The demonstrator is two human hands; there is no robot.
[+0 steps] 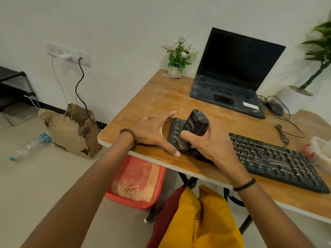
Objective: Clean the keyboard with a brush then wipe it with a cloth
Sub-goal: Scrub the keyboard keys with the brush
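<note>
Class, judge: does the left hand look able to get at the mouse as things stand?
Probably not readily: the left hand rests at the left end of the keyboard, and the mouse lies across the table, past the right hand gripping the brush.

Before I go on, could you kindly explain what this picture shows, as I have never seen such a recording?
There is no machine here: a person works with two bare hands. The single picture comes from a camera worn on their head, looking forward and down. On the scratched wooden table lie a long black computer keyboard, an open black laptop, a small white pot of white flowers and a black corded mouse. The right hand grips a dark, chunky-handled brush, its bristles down on the keyboard's left end. The left hand, fingers spread straight, rests at that same end, seemingly steadying it.
</note>
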